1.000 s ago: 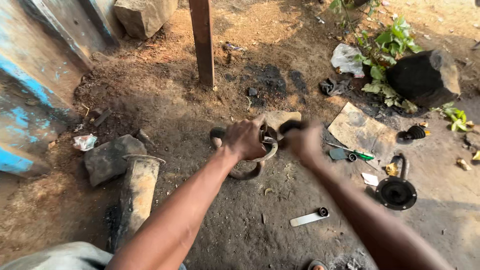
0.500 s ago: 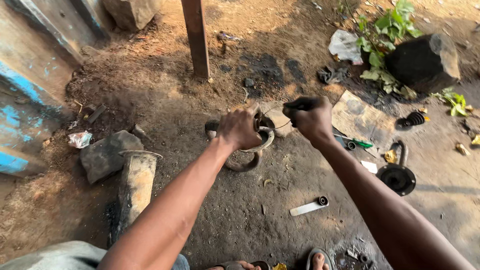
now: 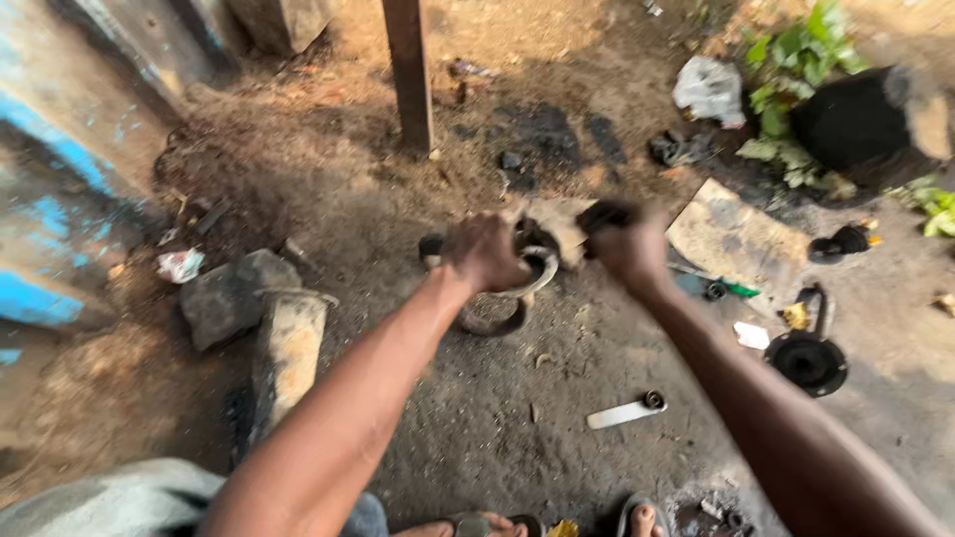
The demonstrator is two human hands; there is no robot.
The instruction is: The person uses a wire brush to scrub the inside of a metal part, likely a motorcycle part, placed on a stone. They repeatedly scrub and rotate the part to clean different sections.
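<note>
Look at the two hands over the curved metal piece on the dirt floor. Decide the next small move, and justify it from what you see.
Probably bring the right hand, raised with a dark handle, down onto the part. The left hand grips the curved metal piece above the ground, so it looks steadied. Blur hides the tool's head, so this is only a guess.

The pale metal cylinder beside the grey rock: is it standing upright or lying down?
Lying down. The cylinder rests lengthwise on the dirt, flanged end against the rock.
</note>
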